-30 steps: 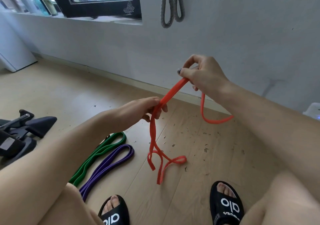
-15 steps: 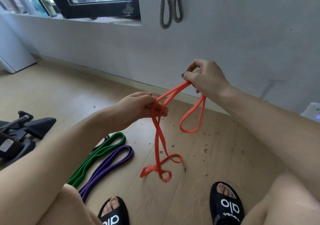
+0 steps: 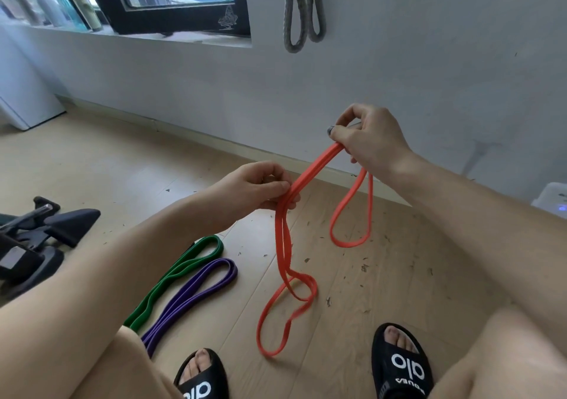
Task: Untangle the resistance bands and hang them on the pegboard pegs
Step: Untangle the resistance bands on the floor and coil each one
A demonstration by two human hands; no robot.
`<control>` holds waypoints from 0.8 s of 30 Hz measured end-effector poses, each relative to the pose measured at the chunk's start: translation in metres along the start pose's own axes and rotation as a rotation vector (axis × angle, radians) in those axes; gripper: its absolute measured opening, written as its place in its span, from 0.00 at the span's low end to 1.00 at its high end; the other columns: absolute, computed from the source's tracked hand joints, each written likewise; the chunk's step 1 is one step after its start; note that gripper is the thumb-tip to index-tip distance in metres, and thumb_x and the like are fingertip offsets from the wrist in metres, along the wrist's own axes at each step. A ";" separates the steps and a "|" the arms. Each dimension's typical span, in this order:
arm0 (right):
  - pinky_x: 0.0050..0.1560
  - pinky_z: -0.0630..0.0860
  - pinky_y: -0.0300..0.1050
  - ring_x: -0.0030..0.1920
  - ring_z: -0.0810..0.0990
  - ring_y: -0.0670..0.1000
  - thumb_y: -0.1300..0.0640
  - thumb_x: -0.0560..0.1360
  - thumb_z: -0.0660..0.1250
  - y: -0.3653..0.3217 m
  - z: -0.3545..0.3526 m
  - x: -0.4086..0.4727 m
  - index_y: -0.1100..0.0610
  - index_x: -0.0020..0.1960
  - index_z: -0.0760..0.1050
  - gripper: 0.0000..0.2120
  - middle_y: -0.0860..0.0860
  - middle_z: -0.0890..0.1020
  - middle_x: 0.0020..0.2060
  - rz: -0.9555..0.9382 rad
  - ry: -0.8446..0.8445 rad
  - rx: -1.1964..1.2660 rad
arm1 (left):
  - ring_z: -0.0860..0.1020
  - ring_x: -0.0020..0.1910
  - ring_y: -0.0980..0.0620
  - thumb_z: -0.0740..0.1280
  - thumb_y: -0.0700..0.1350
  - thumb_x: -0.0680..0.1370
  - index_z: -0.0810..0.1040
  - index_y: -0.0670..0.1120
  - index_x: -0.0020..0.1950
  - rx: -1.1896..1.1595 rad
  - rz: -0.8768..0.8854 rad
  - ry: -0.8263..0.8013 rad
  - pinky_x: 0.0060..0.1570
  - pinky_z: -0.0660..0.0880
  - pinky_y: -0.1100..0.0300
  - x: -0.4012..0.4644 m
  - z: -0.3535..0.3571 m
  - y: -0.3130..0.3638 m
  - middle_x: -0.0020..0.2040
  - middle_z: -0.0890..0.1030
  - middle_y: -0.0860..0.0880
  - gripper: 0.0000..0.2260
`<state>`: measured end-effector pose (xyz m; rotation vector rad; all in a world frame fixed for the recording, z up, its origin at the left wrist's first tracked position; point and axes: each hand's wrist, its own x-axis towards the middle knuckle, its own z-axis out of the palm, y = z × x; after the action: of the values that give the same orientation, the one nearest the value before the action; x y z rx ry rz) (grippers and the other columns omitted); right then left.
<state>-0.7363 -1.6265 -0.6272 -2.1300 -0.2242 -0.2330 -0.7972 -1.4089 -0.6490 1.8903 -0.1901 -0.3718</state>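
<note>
A pale wooden floor (image 3: 92, 168) runs up to a white wall (image 3: 429, 45), with a light baseboard (image 3: 190, 128) along the join. Small dark specks of debris (image 3: 365, 268) are scattered over the boards. High on the left, a black-framed window (image 3: 171, 2) stands above a sill (image 3: 129, 37), where several bottles (image 3: 76, 8) are lined up, blurred. A white cabinet (image 3: 27, 103) stands in the left corner. Black exercise equipment (image 3: 40, 239) rests on the floor at the left edge. Two black slide sandals (image 3: 402, 365) with white lettering sit at the bottom. A white box with a small blue light (image 3: 555, 202) shows at the right edge.
</note>
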 end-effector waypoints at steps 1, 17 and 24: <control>0.45 0.81 0.55 0.31 0.76 0.51 0.56 0.78 0.70 0.000 0.000 -0.001 0.52 0.41 0.76 0.07 0.58 0.81 0.32 -0.001 -0.002 -0.010 | 0.85 0.48 0.46 0.62 0.35 0.83 0.78 0.37 0.53 -0.007 -0.006 0.000 0.55 0.82 0.56 0.000 0.001 0.000 0.46 0.85 0.44 0.05; 0.41 0.79 0.43 0.34 0.81 0.49 0.44 0.86 0.51 -0.008 0.020 -0.017 0.57 0.48 0.81 0.24 0.51 0.85 0.33 0.055 -0.580 -0.048 | 0.83 0.44 0.50 0.65 0.35 0.82 0.80 0.38 0.53 -0.015 0.074 0.057 0.51 0.81 0.57 -0.001 0.000 0.001 0.43 0.85 0.46 0.05; 0.38 0.75 0.39 0.36 0.77 0.44 0.48 0.83 0.64 -0.016 0.029 -0.022 0.53 0.41 0.78 0.14 0.47 0.77 0.34 -0.090 -0.550 -0.119 | 0.83 0.50 0.46 0.63 0.37 0.83 0.75 0.33 0.62 -0.034 0.022 0.056 0.59 0.80 0.51 -0.001 0.000 -0.003 0.49 0.84 0.41 0.10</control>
<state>-0.7591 -1.5953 -0.6349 -2.2666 -0.6393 0.3031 -0.7981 -1.4079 -0.6513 1.8617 -0.1661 -0.3054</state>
